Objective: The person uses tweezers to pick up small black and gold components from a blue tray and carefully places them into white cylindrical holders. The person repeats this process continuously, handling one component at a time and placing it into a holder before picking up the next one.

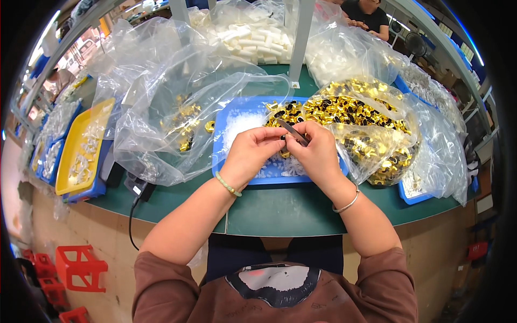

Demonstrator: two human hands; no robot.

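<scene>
Over the blue tray [225, 141], my two hands meet at the fingertips. My left hand [252, 153] pinches a small dark piece [283, 138]; it looks like one of the gold caps, though the fingers cover most of it. Between thumb and fingers of my right hand [316, 151] is a slim dark metal tool, like tweezers [292, 131], pointing up and left. Small white plastic parts [242, 124] fill the tray's left side and lie under my hands. Shiny gold caps with black insides [288, 113] are heaped at its far right.
A clear bag of gold caps [371, 116] spills beside the tray's right. Another clear bag [156, 124] lies left. White tubes [253, 40] are piled beyond a metal post [300, 48]. A yellow tray [83, 151] and a black power adapter [139, 185] sit left. A person [369, 19] works opposite.
</scene>
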